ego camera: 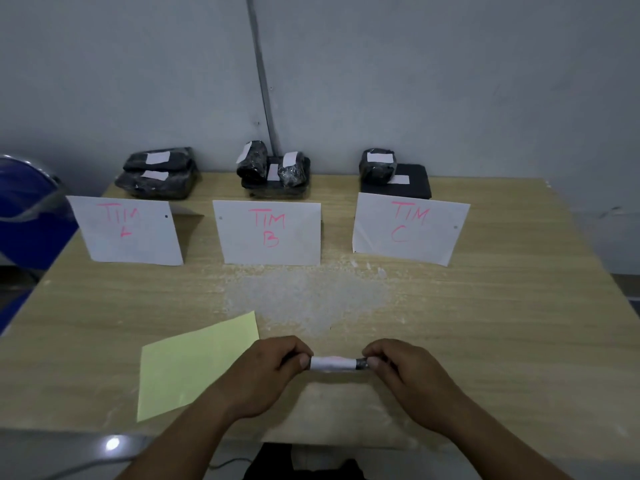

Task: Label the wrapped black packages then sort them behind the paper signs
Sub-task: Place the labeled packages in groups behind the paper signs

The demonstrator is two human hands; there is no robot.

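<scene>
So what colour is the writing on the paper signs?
Pink, on white paper signs, seen best in the head view.

Left hand [273, 370] and right hand [407, 370] each pinch one end of a marker [332, 363], held level just above the surface [485, 323]. Barrel white, ends dark. Pale yellow sheet [194, 365] lies flat beside the left hand. Three paper signs stand in a row: left sign [126, 230], lettering partly unclear; TIM B sign [268, 232]; TIM C sign [408, 226]. Labelled black packages are stacked behind each: left stack [157, 173], middle stack [273, 169], right stack [391, 171].

A plain office-like workroom: bare grey wall [415, 64] across the top, wood-look desk [519, 341] with hand-lettered signs [266, 233], blue chair [24, 209] at left edge.
</scene>
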